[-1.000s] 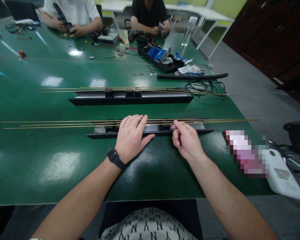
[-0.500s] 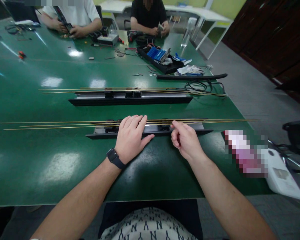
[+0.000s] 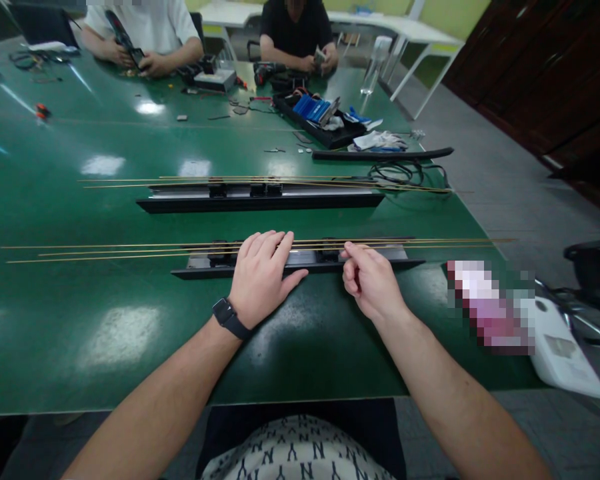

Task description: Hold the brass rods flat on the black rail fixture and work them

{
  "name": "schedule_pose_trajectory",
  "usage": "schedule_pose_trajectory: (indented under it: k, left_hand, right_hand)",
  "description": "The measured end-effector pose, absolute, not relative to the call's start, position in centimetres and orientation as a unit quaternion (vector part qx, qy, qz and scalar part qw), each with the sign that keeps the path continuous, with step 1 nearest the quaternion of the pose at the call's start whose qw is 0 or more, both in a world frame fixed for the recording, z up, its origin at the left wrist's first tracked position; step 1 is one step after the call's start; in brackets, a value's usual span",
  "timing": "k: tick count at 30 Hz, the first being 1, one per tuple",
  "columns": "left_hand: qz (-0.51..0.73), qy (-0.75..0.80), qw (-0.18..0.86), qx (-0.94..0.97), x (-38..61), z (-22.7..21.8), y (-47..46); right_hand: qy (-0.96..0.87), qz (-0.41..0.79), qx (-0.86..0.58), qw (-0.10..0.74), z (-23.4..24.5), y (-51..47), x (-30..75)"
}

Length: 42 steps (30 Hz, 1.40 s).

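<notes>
Evidently, Long Overhangs Invite a Slip

Thin golden rods (image 3: 130, 251) lie lengthwise over the nearer rail (image 3: 310, 268), poking well past both its ends; a knock out there could, I judge, roll or bend them. The left hand (image 3: 259, 275) lies open across them, thumb out; the right hand (image 3: 373, 277) is curled, whether pinching a rod I cannot tell. The rail is straight, black-edged and silvery inside, on a glossy green table (image 3: 155, 380).

Garment (image 3: 300, 448), pale, one, worn at the near edge of the desk (image 3: 55, 360): bore dark capital letters N and Y, repeated in rows across the cloth.
</notes>
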<state>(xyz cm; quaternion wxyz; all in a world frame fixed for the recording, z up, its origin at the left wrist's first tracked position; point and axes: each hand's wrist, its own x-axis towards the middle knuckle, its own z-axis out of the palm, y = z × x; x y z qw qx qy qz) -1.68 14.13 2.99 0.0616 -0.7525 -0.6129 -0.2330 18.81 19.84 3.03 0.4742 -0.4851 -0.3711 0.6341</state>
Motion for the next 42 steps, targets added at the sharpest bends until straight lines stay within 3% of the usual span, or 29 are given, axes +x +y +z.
schedule_pose_trajectory:
  k: [42]
  left_hand:
    - [-0.225,-0.615,0.061,-0.754,-1.63,3.14,14.05]
  right_hand:
    - [-0.366,0.636,-0.484,0.477,3.03,19.81,18.77]
